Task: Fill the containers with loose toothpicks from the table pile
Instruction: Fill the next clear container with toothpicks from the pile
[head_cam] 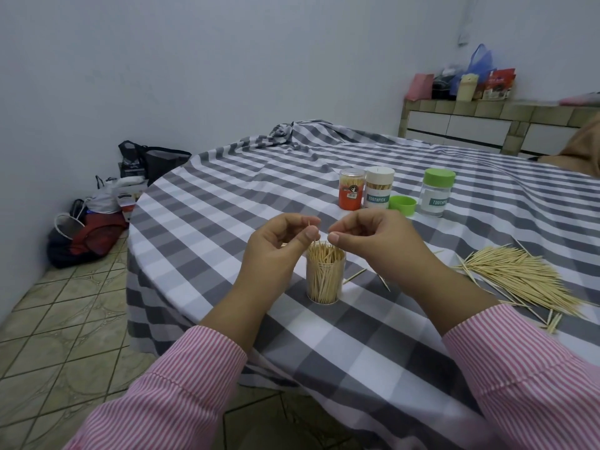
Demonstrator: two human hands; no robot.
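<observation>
Above the open clear jar (pixel 325 276) of toothpicks near the table's (pixel 227 203) edge, the left hand (pixel 279 246) pinched one toothpick (pixel 312 229). Beside it, the right hand's (pixel 373 241) fingertips were pressed together, holding nothing visible. Right of them lay the loose pile (pixel 516 276).

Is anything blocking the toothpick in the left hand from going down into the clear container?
Nothing visible: the toothpick pinched by the left hand hangs directly above the lidless, nearly full clear container.
</observation>
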